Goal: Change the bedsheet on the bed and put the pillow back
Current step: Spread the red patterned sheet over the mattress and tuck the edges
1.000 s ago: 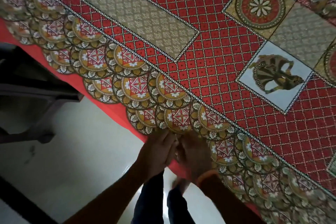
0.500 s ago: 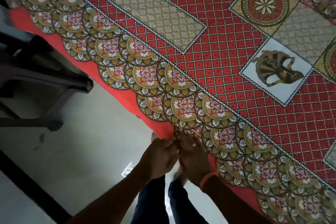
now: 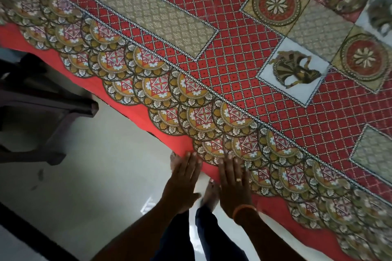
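Bedsheet: red, patterned, spread flat over bed, scalloped border hanging over near edge.
Left hand: fingers straight and together, palm down, fingertips touching plain red hem at bed edge; nothing gripped.
Right hand: flat, fingers straight and slightly spread, pressing on scalloped border just beside left hand; nothing gripped. Orange band on wrist.
Hands close, not touching.
Bare feet between hands, on pale floor.
Dark chair to left, near bed edge.
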The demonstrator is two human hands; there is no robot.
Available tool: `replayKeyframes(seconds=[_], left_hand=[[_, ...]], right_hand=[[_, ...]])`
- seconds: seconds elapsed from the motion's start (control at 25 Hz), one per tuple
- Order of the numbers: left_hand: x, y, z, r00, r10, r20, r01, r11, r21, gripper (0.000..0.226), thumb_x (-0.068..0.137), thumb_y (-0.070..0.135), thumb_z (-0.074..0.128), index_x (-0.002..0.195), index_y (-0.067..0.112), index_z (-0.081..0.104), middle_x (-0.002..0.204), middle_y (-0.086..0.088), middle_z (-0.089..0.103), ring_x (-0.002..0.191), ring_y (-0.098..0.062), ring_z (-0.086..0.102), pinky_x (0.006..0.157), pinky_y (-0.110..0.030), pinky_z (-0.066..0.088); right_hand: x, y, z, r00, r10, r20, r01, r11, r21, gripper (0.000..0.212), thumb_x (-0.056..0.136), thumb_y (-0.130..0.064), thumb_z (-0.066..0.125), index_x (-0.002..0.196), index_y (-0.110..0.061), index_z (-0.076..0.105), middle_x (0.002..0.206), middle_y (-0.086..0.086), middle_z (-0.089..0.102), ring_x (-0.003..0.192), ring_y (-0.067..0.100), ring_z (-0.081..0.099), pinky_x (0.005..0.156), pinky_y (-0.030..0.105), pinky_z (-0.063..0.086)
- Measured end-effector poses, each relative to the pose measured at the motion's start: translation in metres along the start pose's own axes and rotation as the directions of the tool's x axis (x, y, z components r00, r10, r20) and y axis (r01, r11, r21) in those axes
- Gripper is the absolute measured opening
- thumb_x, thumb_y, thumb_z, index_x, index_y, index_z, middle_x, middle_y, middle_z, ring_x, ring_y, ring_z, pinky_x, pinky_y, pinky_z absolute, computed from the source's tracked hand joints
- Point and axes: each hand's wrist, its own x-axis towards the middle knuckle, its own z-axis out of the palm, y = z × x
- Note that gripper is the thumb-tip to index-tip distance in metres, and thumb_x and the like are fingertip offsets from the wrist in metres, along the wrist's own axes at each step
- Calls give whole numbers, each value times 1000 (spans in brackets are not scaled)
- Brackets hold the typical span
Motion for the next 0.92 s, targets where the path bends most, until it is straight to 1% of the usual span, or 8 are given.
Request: replayKeyframes(seconds=[0.08, 0.16, 0.2, 0.28, 0.4, 0.56, 0.76, 0.92], left_hand=[[-31, 18, 7, 980, 1, 197, 2, 1000, -15, 89, 84, 47, 58, 152, -1, 24, 156, -30, 23, 146, -46, 19, 111, -55, 36], [-48, 38, -25, 980, -125, 153, 143, 983, -113, 61, 90, 36, 48, 143, 6, 43, 144, -20, 49, 128, -39, 52, 99, -45, 49], [-52, 49, -50, 972, -217, 87, 230, 954, -191, 49, 92, 36, 43, 133, 10, 51, 133, -15, 57, 118, -36, 59, 93, -42, 51], [-65, 61, -95, 953, -302, 21, 293, 902, -318, 39, 93, 39, 40, 115, 12, 57, 117, -13, 62, 107, -33, 61, 84, -40, 50], [-90, 72, -132, 934, -350, -76, 278, 843, -460, 21, 94, 32, 43, 87, 18, 57, 91, -5, 66, 85, -25, 65, 70, -38, 52], [-143, 94, -175, 881, -437, -180, 253, 758, -601, 16, 87, 27, 46, 74, 25, 54, 71, 6, 61, 68, -10, 59, 64, -38, 51], [-182, 93, -210, 811, -533, -240, 179, 618, -766, 19, 92, 16, 55, 74, 19, 62, 65, 3, 64, 62, -11, 60, 58, -31, 47], [-202, 67, -252, 786, -576, -225, 146, 527, -837, 17, 92, 13, 55, 76, 10, 60, 71, 0, 61, 71, -18, 56, 57, -28, 40]], right_hand=[[-33, -2, -24, 990, -70, 121, 58, 993, 104, 81, 67, -42, 72, 141, -13, 52, 150, 21, 40, 136, 39, 42, 98, 51, 49], [-56, -11, -70, 968, -79, 239, 57, 994, 98, 61, 52, -46, 84, 106, -19, 77, 119, 14, 69, 104, 27, 69, 75, 31, 56], [-61, -9, -86, 958, -92, 271, 67, 993, 100, 48, 62, -45, 81, 102, -19, 77, 110, 10, 72, 98, 24, 70, 72, 27, 53], [-62, -6, -122, 967, -77, 244, 36, 985, 168, 48, 93, -46, 48, 123, -12, 64, 123, 10, 65, 115, 26, 61, 90, 30, 44], [-77, -2, -167, 977, 56, 208, -122, 939, 321, 52, 100, -37, 26, 115, -4, 63, 118, 16, 65, 111, 29, 61, 88, 30, 42], [-116, 8, -209, 960, 265, 88, -271, 810, 519, 28, 97, -22, 46, 79, -15, 65, 93, 14, 71, 81, 21, 62, 67, 26, 35], [-153, 13, -222, 886, 457, 79, -362, 574, 734, 27, 88, -10, 60, 62, -15, 65, 71, 10, 70, 72, 29, 65, 73, 38, 55], [-159, -23, -257, 818, 569, 88, -367, 397, 841, 25, 83, -13, 63, 58, -16, 65, 64, 7, 68, 64, 24, 63, 76, 41, 56]])
